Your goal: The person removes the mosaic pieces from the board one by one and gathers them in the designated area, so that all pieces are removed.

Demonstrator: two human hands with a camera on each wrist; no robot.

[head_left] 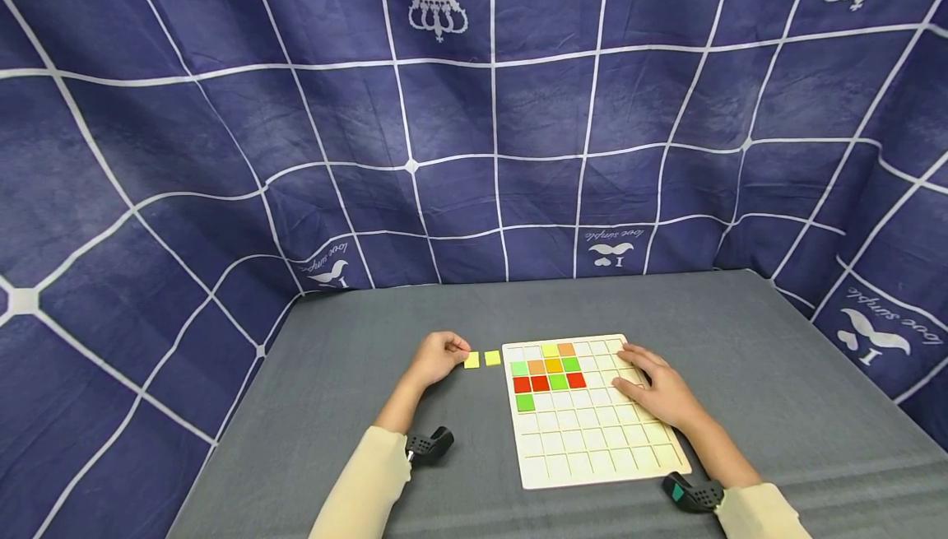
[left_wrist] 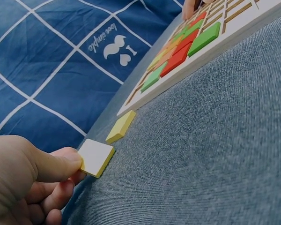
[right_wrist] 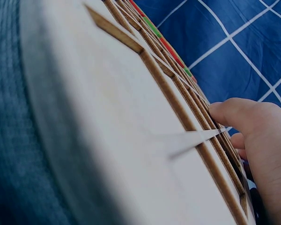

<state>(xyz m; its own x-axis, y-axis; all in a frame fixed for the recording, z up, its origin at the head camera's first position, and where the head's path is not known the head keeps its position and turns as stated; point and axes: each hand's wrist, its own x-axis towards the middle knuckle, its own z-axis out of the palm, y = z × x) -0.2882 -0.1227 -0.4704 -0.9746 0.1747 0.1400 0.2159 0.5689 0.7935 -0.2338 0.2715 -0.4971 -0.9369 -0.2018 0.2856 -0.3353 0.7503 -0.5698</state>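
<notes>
My left hand (head_left: 439,358) pinches a square yellow tile (left_wrist: 97,157) between thumb and fingers; in the left wrist view its top face shines pale. Just right of it a second yellow tile (head_left: 492,358) lies on the grey cloth, apart from the board. The pale wooden grid board (head_left: 592,440) carries several coloured tiles in its upper left cells, among them a red tile (head_left: 522,385), a green tile (head_left: 525,402) and an orange tile (head_left: 553,365). My right hand (head_left: 655,387) rests on the board's right edge, fingers spread and relaxed, holding nothing.
Grey cloth (head_left: 370,325) covers the table around the board. A blue curtain with white lines (head_left: 459,193) hangs behind and at both sides. Each wrist wears a black band, one on the left (head_left: 431,445) and one on the right (head_left: 692,493).
</notes>
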